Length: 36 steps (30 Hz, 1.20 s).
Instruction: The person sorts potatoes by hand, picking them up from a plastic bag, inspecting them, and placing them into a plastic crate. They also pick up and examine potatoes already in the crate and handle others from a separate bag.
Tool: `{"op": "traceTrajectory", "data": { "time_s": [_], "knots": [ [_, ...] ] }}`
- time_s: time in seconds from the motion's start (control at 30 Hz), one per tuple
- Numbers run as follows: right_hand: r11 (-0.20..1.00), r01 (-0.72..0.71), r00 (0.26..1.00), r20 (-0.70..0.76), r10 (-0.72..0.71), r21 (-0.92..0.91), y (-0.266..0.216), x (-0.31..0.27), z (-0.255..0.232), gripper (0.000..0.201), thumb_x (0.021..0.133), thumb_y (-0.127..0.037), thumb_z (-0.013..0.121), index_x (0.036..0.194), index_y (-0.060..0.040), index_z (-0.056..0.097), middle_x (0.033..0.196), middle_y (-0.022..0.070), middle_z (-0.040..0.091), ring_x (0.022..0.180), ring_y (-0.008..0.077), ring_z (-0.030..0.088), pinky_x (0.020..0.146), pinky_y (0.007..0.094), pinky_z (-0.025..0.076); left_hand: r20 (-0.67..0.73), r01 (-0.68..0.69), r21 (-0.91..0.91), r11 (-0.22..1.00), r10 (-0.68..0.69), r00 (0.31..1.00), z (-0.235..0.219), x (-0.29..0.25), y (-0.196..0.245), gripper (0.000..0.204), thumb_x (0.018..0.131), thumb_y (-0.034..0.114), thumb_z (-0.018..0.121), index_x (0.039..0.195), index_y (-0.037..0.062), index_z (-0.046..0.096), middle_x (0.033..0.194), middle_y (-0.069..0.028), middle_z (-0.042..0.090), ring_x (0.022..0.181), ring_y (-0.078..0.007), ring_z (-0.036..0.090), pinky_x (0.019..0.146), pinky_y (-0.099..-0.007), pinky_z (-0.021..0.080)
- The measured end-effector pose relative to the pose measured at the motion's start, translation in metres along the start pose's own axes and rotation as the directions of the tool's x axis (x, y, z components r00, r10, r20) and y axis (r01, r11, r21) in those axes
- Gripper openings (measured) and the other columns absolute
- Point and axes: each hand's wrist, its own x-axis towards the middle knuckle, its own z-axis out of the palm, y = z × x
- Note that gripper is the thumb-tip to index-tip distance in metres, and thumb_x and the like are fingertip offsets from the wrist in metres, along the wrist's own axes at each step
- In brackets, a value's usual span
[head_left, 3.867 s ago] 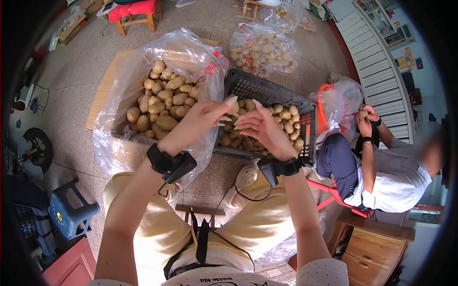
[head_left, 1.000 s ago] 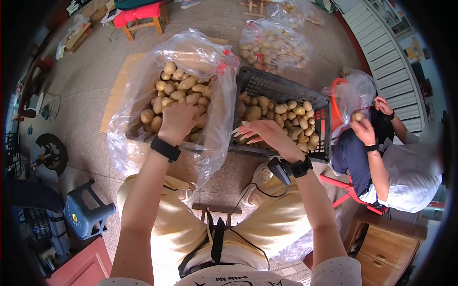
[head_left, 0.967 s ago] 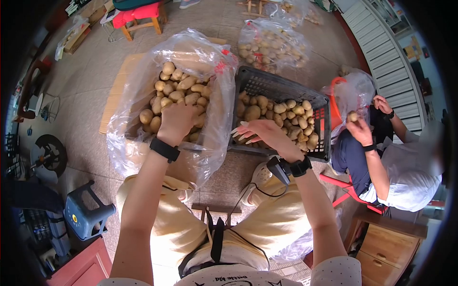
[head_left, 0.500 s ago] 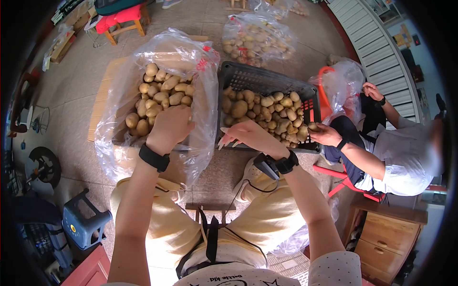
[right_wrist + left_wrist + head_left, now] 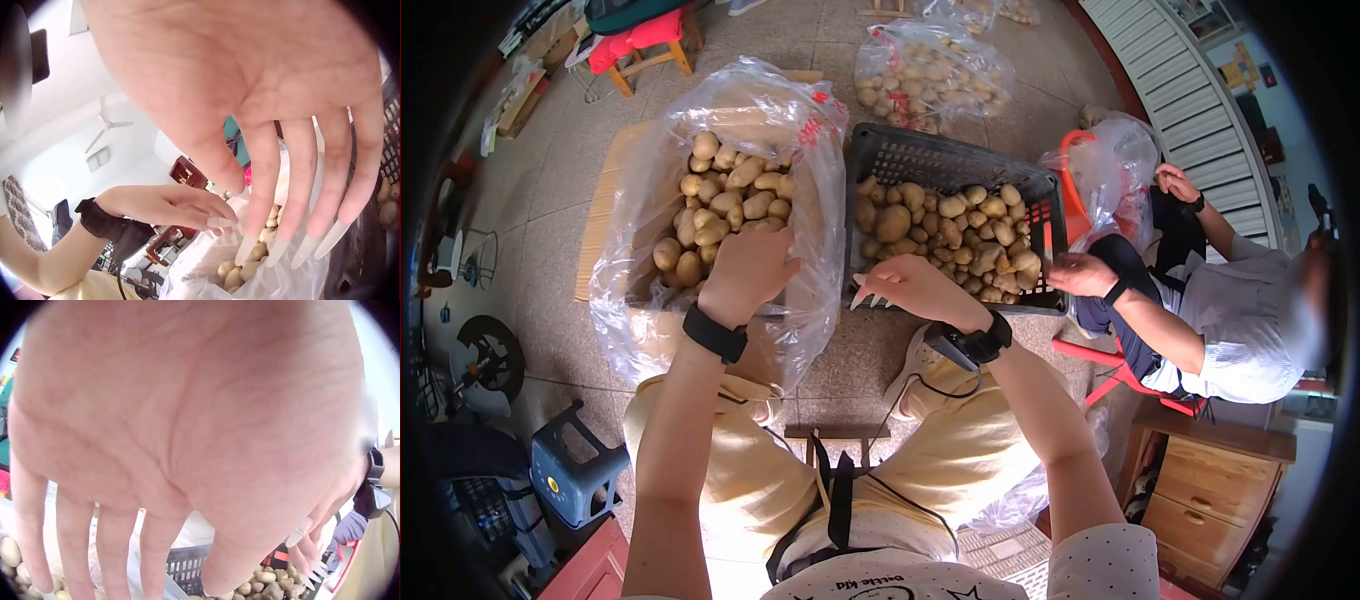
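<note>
Your left hand (image 5: 750,272) hangs over the near right part of the open bag (image 5: 812,220), its fingers long, slightly apart and pointing down, the palm bare. Whether its fingertips touch anything, you cannot tell from these views. Potatoes (image 5: 711,231) lie just beyond it and to its left, inside the bag; your left hand is the nearer of your 2 to them. Beyond those, a long potato (image 5: 746,173) slants away from you and to the right.

Your right hand (image 5: 913,287) is spread wide with nothing seen in it, over the crate's near left corner. The crate (image 5: 960,160) sits just right of the bag, and its potatoes reach from that hand away and to the right. A seated person's hand (image 5: 1082,274) is beside the crate's right end. Farthest, beyond the crate, a clear sack (image 5: 935,80) rests on the floor (image 5: 820,40).
</note>
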Motion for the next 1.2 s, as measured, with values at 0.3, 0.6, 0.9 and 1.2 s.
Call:
{"op": "traceTrajectory", "data": {
  "time_s": [0.3, 0.6, 0.9, 1.2],
  "knots": [
    [0.995, 0.005, 0.996, 0.087, 0.004, -0.101, -0.004, -0.003, 0.003, 0.035, 0.093, -0.036, 0.054, 0.093, -0.0054, 0.071, 0.081, 0.0086, 0.067, 0.076, 0.0164, 0.062, 0.07, 0.0289, 0.046, 0.063, 0.043, -0.019, 0.999, -0.042, 0.997, -0.003, 0.0, 0.0, 0.026, 0.084, 0.026, 0.059, 0.099, 0.0053, 0.061, 0.086, -0.0127, 0.064, 0.082, -0.0314, 0.062, 0.07, -0.042, 0.048],
    [0.991, -0.101, 0.941, -0.332, 0.066, -0.09, 0.107, 0.02, -0.088, 0.029, 0.084, -0.029, 0.059, 0.093, -0.0029, 0.068, 0.08, 0.0128, 0.068, 0.075, 0.0261, 0.066, 0.069, 0.0342, 0.051, -0.014, -0.006, -0.02, 1.0, 0.006, 1.0, 0.004, -0.002, -0.003, 0.024, 0.081, 0.026, 0.062, 0.089, 0.0043, 0.059, 0.078, -0.0138, 0.063, 0.076, -0.032, 0.063, 0.065, -0.0432, 0.049],
    [0.835, -0.464, 0.779, -0.585, 0.225, -0.297, 0.169, -0.019, -0.122, 0.051, 0.074, -0.039, 0.069, 0.111, -0.0044, 0.061, 0.104, 0.0192, 0.065, 0.101, 0.0338, 0.061, 0.084, 0.0392, 0.048, -0.002, 0.008, 0.023, 1.0, -0.008, 1.0, 0.008, -0.001, -0.002, 0.023, 0.081, 0.026, 0.062, 0.088, 0.0046, 0.06, 0.078, -0.0131, 0.062, 0.078, -0.0308, 0.063, 0.066, -0.043, 0.049],
    [0.517, -0.687, 0.7, -0.656, 0.282, -0.511, 0.275, -0.039, -0.15, 0.052, 0.073, -0.017, 0.068, 0.123, -0.0178, 0.054, 0.119, 0.0143, 0.057, 0.116, 0.033, 0.05, 0.099, 0.0395, 0.039, -0.023, 0.065, 0.055, 0.996, -0.064, 0.998, 0.011, -0.003, 0.004, 0.023, 0.079, 0.024, 0.062, 0.09, 0.0044, 0.06, 0.076, -0.0113, 0.061, 0.08, -0.0302, 0.061, 0.07, -0.0414, 0.047]
  ]
}}
